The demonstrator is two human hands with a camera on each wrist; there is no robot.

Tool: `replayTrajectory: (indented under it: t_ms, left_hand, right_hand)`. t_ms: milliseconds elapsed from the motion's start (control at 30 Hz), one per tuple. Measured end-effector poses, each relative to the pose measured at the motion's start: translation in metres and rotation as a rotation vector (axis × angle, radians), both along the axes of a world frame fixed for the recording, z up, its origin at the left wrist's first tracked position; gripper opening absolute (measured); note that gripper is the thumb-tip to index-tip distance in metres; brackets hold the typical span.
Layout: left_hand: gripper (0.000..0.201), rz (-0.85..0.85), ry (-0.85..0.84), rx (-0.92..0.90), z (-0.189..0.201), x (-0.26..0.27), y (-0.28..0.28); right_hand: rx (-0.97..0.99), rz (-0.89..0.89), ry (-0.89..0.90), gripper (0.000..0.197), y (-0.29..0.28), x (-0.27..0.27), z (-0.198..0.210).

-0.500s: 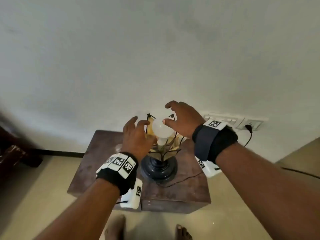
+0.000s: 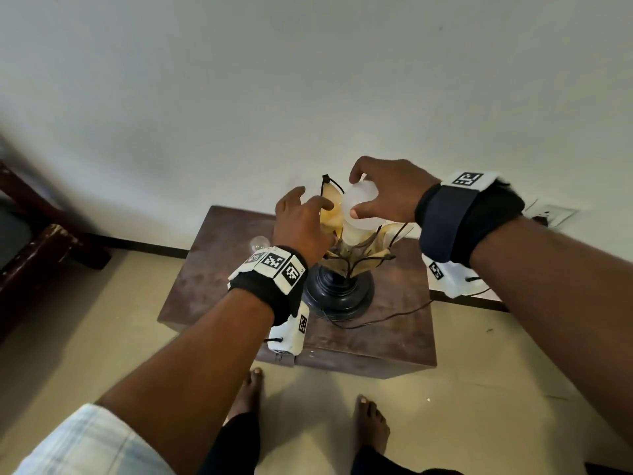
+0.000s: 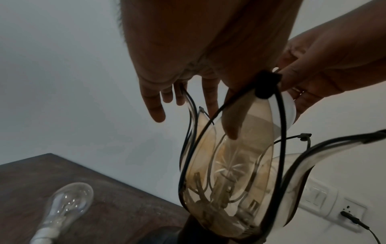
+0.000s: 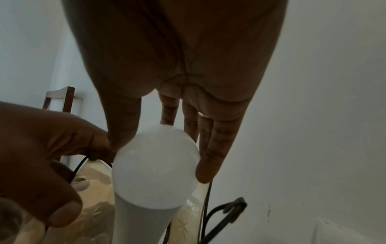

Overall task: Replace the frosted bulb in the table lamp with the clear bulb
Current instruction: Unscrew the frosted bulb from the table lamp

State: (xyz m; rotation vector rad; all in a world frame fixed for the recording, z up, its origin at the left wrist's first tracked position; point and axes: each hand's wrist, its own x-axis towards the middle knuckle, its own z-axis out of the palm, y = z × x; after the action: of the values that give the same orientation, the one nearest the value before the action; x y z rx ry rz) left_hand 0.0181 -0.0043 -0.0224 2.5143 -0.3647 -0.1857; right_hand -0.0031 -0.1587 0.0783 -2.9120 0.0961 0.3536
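Your right hand (image 2: 390,190) fingers gripping the frosted bulb (image 4: 155,166) in the lamp (image 2: 346,265), left hand (image 2: 301,224) fingers spread beside its shade, clear bulb (image 3: 66,204) lying on the table (image 2: 394,323)

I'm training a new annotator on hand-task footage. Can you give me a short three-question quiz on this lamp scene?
1. True or false: the right hand grips the frosted bulb with thumb and fingers round its dome.
2. Where does the clear bulb lie?
A. In the lamp's socket
B. On the wooden table, left of the lamp
C. In the left hand
3. Fill in: the left hand's fingers rest against the lamp's petal-shaped glass ____.

Key: 1 true; 2 B; 3 shade.
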Motion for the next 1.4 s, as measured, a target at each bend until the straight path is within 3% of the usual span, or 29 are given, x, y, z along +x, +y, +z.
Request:
replayTrajectory:
  t_ms: [200, 367, 600, 833, 1400]
  left_hand:
    - [0.050, 0.001, -0.020, -0.093, -0.004, 0.005, -0.002]
    - [0.048, 0.005, -0.093, -0.029, -0.009, 0.009, -0.002]
    - [0.070, 0.148, 0.033, -0.129, -0.011, 0.012, -0.003]
    - [0.043, 0.141, 0.049, -0.123, -0.018, 0.009, 0.000]
    - [0.042, 0.133, 0.026, -0.122, -0.020, 0.007, -0.001]
  right_hand:
    - [-0.099, 0.028, 0.065, 0.080, 0.000, 0.006, -0.001]
    - [-0.110, 0.050, 0.098, 0.078, 0.002, 0.009, -0.002]
    - [-0.113, 0.078, 0.102, 0.073, 0.003, 0.010, 0.000]
    - [-0.106, 0.087, 0.114, 0.073, 0.001, 0.007, 0.000]
    - [-0.146, 0.167, 0.141, 0.075, 0.008, 0.009, 0.001]
